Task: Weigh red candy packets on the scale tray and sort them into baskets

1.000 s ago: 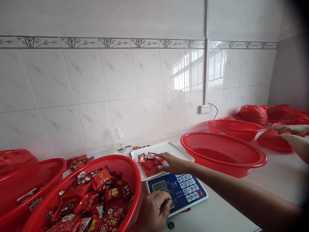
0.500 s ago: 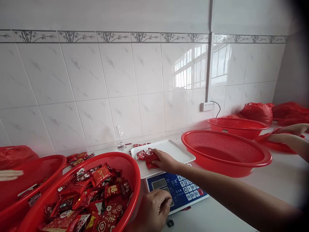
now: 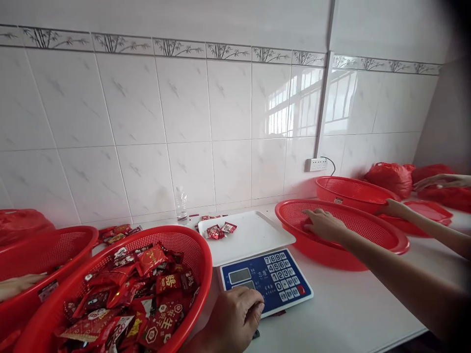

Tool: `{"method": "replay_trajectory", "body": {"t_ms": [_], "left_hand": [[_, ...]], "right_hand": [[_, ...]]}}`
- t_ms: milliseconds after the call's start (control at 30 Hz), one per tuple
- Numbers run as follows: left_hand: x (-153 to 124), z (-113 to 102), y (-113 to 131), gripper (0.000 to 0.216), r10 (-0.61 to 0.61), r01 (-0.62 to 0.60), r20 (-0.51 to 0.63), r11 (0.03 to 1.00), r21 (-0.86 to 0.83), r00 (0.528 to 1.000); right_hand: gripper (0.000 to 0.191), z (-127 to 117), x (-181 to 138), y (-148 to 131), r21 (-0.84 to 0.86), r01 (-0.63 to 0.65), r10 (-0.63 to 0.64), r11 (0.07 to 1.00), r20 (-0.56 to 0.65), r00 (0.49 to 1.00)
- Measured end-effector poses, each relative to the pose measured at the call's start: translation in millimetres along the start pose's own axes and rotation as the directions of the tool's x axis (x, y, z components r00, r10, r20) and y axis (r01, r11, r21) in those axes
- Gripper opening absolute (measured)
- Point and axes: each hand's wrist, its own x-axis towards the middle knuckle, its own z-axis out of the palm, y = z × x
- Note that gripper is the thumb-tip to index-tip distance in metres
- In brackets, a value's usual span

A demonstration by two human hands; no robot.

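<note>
My right hand (image 3: 326, 225) reaches over the red perforated basket (image 3: 331, 259) on the right, its fingers stretched out. I see nothing clearly held in it. Curled at the near edge of the blue-and-white digital scale (image 3: 270, 279) is my left hand (image 3: 235, 314), thumb against the bent fingers, with no object showing. On the scale's white tray (image 3: 257, 235) lie a few small red wrapped packets (image 3: 217, 231). To the left of my left hand stands a red basket (image 3: 204, 289) full of red candy packets (image 3: 128, 294).
Another red basket (image 3: 83, 240) stands at far left, with a co-worker's hand (image 3: 22, 285) in it. At right, another person's hands (image 3: 397, 210) are near a farther red basket (image 3: 353, 193) and red bags (image 3: 392, 179). A clear bottle (image 3: 181, 206) stands by the wall.
My right hand has left the tray, where it gripped a red packet, and moved right over the basket. The left hand stays at the scale. The co-worker's hands at right have shifted.
</note>
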Motion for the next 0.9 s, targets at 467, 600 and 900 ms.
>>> {"method": "replay_trajectory", "body": {"t_ms": [467,600,900], "left_hand": [[0,-3,-5,0.017,-0.027,0.028,-0.040,0.999,0.019,0.999],[0,-3,-5,0.017,-0.011,0.011,-0.022,1.000,0.014,1.000],[-1,-5,-4,0.015,-0.020,0.020,-0.028,1.000,0.006,0.999]], "right_hand": [[0.063,71,-11,-220,0.269,0.607,-0.664,0.748,0.288,0.690],[0.043,80,-8,-229,0.273,0.610,-0.668,0.744,0.268,0.695],[0.030,56,8,-193,0.266,0.407,-0.459,0.874,0.175,0.871]]}}
